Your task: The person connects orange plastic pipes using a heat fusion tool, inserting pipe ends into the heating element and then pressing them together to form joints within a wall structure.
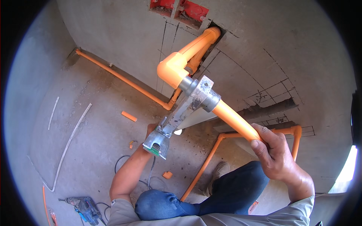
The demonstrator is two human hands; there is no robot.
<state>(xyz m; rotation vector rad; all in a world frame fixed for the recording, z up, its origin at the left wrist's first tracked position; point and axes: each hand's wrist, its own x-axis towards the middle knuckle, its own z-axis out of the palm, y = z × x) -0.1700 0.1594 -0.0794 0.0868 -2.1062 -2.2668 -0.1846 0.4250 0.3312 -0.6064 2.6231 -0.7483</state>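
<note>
My right hand (277,152) is closed round the lower end of an orange plastic pipe (235,121). The pipe's other end sits in a grey metal socket of a pipe fusion welder (185,109). On the opposite side, the welder's nozzle meets an orange elbow fitting (174,69), which joins a pipe coming out of the wall. My left forearm (130,174) reaches up behind the welder's metal stand. Only a sliver of my left hand (151,129) shows there; its fingers are hidden, so its grip cannot be made out.
Red wall boxes (193,10) sit above the wall slot. Orange pipes run along the floor edge (124,79) and near my knee (205,162). A rotary drill (86,209), a short pipe piece (129,116), a cable (151,171) and an orange fitting (167,174) lie on the floor.
</note>
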